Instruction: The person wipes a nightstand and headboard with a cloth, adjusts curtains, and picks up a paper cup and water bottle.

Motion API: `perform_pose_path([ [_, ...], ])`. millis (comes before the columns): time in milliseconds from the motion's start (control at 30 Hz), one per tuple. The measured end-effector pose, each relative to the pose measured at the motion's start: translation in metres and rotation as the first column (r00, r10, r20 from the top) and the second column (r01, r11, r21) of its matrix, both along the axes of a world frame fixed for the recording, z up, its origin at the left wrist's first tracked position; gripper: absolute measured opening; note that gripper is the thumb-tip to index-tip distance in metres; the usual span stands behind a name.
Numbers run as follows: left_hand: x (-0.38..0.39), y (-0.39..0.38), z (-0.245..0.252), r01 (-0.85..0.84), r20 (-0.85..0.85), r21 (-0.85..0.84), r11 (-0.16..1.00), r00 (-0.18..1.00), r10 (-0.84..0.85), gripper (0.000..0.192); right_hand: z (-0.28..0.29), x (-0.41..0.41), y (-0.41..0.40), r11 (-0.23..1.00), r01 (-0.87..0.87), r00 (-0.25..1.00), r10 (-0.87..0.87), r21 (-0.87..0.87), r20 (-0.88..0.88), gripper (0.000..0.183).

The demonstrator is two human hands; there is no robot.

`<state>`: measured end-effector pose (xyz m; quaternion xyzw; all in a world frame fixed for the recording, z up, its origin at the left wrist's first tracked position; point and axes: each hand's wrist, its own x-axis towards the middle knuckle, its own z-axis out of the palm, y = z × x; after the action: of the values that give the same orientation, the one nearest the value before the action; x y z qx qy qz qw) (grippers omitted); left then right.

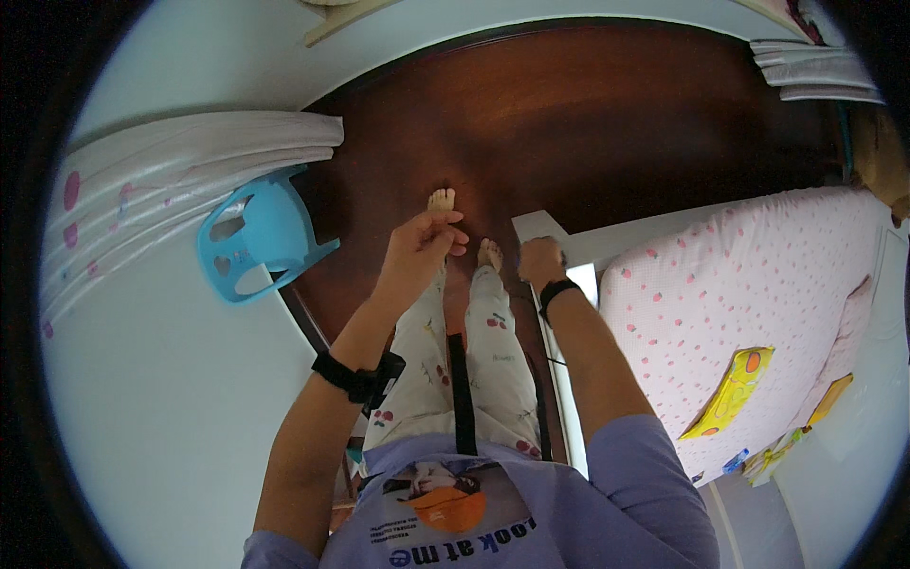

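Note:
My left hand (pixel 429 244) is held over the dark wood floor (pixel 426 153), in front of my left foot. Its fingers are loosely bent and apart, with nothing seen between them. My right hand (pixel 542 262) is curled beside the corner of a white bed frame (pixel 542 225). Its fingers point away and are mostly hidden, so whether it holds or touches anything is unclear. A black strap with a small device (pixel 366 380) is on my left forearm, and a black band (pixel 557 291) circles my right wrist.
A light-blue plastic chair (pixel 284 227) stands at the left by a pale curtain (pixel 192 163). To the right is a bed with a pink strawberry-patterned cover (pixel 682 306), and a yellow packet (pixel 732 395) lies on it. A cardboard box (pixel 878 153) is at the far right.

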<state>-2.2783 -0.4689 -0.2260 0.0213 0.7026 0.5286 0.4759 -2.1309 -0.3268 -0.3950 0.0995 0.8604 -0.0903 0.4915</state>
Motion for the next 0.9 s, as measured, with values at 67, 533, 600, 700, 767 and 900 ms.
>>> perform_pose_path([
  [67,-0.011,0.013,-0.003,0.033,0.023,0.010,0.999,0.999,-0.033,0.023,-0.014,0.009,0.042,0.984,0.172,0.979,-0.177,0.051,0.102,0.025],
  [533,-0.137,0.067,0.025,0.331,-0.077,0.041,0.943,0.942,-0.327,0.022,0.037,0.030,0.044,0.829,0.433,0.885,-0.465,0.353,0.008,0.028],
  [600,-0.149,0.082,0.034,0.373,-0.159,0.011,0.928,0.917,-0.367,0.021,0.048,0.027,0.036,0.839,0.449,0.875,-0.482,0.308,0.038,0.027],
  [700,-0.151,0.117,0.048,0.393,-0.147,0.026,0.919,0.911,-0.386,0.021,0.047,0.042,0.020,0.835,0.526,0.838,-0.541,0.163,0.065,0.030],
  [767,-0.163,0.126,0.053,0.418,-0.182,0.039,0.908,0.896,-0.405,0.021,0.061,0.008,0.011,0.718,0.688,0.723,-0.691,0.102,-0.017,0.028],
  [900,-0.155,0.180,0.055,0.580,-0.265,0.116,0.807,0.801,-0.537,0.021,0.049,0.013,0.040,0.150,0.987,0.156,-0.975,0.051,-0.158,0.030],
])
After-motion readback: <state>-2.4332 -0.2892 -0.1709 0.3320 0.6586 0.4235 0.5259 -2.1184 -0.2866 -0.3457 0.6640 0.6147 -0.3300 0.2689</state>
